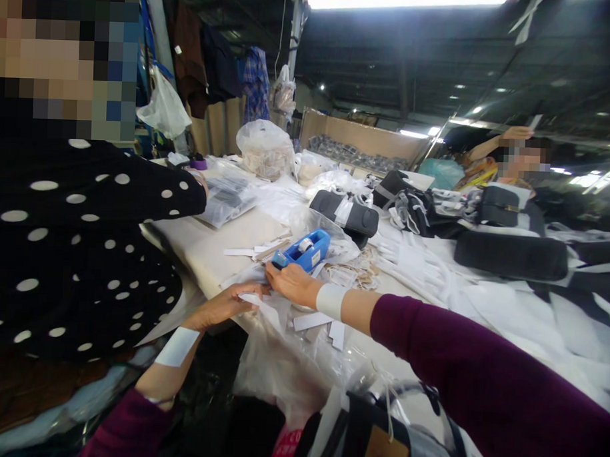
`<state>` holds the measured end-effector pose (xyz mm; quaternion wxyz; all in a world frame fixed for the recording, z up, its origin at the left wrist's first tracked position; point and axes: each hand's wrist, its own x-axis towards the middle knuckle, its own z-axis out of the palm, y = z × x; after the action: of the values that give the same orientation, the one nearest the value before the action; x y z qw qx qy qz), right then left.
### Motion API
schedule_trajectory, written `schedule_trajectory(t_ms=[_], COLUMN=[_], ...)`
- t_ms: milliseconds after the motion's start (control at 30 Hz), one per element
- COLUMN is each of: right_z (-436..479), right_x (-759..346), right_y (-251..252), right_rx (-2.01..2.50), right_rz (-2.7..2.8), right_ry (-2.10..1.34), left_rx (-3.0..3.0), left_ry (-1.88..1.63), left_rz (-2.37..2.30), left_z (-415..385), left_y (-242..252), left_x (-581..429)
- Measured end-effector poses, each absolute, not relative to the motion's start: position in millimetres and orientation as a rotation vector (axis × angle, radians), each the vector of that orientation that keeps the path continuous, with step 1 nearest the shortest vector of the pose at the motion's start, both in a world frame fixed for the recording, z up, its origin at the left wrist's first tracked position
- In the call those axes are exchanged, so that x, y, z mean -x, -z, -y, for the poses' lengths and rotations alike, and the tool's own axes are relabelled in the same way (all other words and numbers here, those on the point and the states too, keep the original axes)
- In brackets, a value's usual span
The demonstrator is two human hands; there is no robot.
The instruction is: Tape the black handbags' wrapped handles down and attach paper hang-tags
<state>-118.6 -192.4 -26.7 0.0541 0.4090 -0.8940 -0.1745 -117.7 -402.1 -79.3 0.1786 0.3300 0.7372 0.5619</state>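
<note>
My right hand [292, 281] reaches to the front end of a blue tape dispenser [304, 250] on the table, fingers pinched at its cutter; what they pinch is too small to make out. My left hand [227, 306] lies just left of it, fingers closed on a white paper strip [255, 299] over a clear plastic bag [280, 361]. Both wrists carry white bands, and both sleeves are dark purple. White card pieces [314, 321] lie under my right wrist.
A person in a black polka-dot top [74, 247] stands close on the left. Black cases [345, 213] with white tags, plastic bags [265, 147] and white straps cover the table [209, 248]. Another person sits far right. A black bag [378, 438] hangs at the front edge.
</note>
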Motion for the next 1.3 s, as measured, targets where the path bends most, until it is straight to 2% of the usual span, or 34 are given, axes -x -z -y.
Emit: schedule_trajectory(t_ms=[67,133,267,333,500,633,700,800,1033,1167,1300], right_z=[188.9,182.9,169.5,164.3,147.1,115.9,100.2,82.6,64.7,67.5,81.3], right_x=[113.8,106.8,77.9,54.5,-11.4,-66.2,-96.8,-139.9,-198.0,-220.9,-245.0], right_y=[17.0,1.2,-41.7,-60.8,-80.0,-77.8,-74.0,-62.8,-27.7,-16.1,7.8], right_rx=[-1.217,-1.117,-0.806,-0.785,-0.563,-0.213,-0.075,0.068,0.001,0.117,0.406], right_rz=[2.724,2.778,2.871,2.811,2.746,2.684,2.611,2.58,2.677,2.56,2.133], right_ry=[0.415,0.153,-0.841,-1.132,-1.04,-1.641,-1.864,-2.01,-1.98,-2.142,-2.313], left_rx=[-0.894,-0.78,-0.546,-0.561,-0.659,-0.68,-0.695,-0.733,-0.773,-0.69,-0.579], left_ry=[-1.655,-1.822,-2.127,-2.15,-2.197,-2.249,-2.153,-1.929,-1.552,-1.763,-1.972], left_rz=[-2.095,-2.126,-2.068,-2.001,-1.829,-1.605,-1.479,-1.379,-1.585,-1.629,-1.684], left_z=[403.3,405.0,400.4,389.9,344.7,308.1,294.7,279.2,248.4,243.6,252.4], left_y=[76.2,69.4,42.1,24.8,-5.0,-15.1,-18.4,-20.1,-18.1,-7.4,9.5], left_x=[112.3,103.0,76.8,62.7,28.7,1.4,-12.3,-31.9,-85.4,-115.7,-137.2])
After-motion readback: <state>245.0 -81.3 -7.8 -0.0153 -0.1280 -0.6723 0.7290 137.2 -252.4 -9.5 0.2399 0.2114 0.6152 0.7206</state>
